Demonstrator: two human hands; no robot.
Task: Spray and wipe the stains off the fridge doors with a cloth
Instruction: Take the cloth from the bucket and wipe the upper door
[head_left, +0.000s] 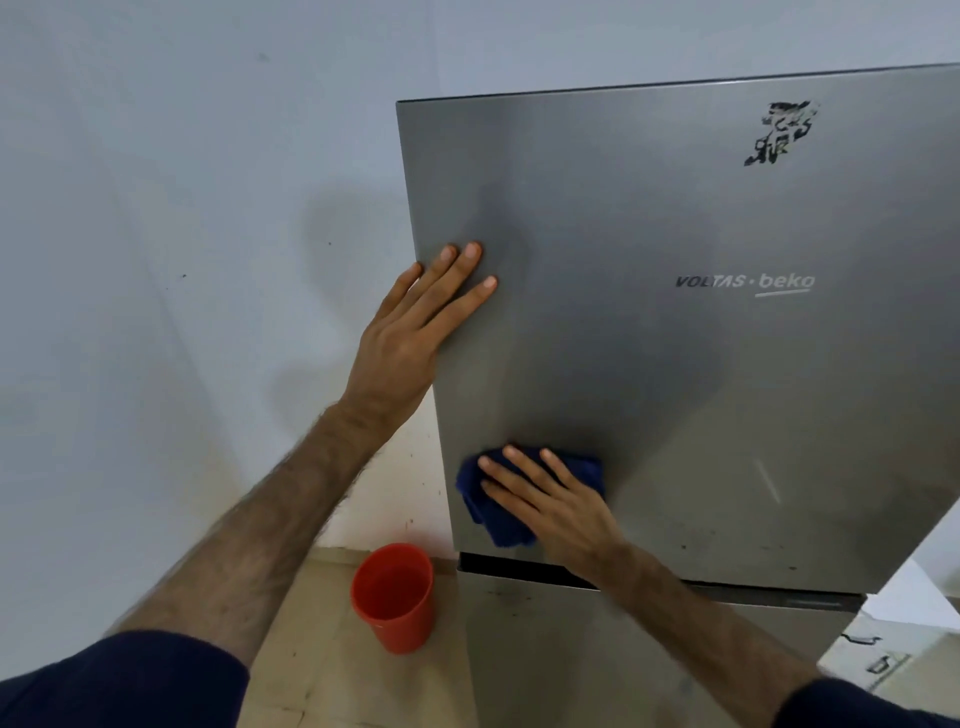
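Observation:
A steel-grey fridge fills the right side; its upper door (675, 364) carries a black torn sticker remnant (782, 132) near the top right and small dark specks along its lower edge. My left hand (410, 332) lies flat and open against the door's left edge. My right hand (556, 499) presses a folded dark blue cloth (498, 519) onto the lower left corner of the upper door. The lower door (571, 649) shows dark smudges near its top. No spray bottle is in view.
A red plastic cup (393, 597) holding liquid stands on the tiled floor left of the fridge, by the white wall (182, 208). A white unit (893, 639) sits at the right edge beside the fridge.

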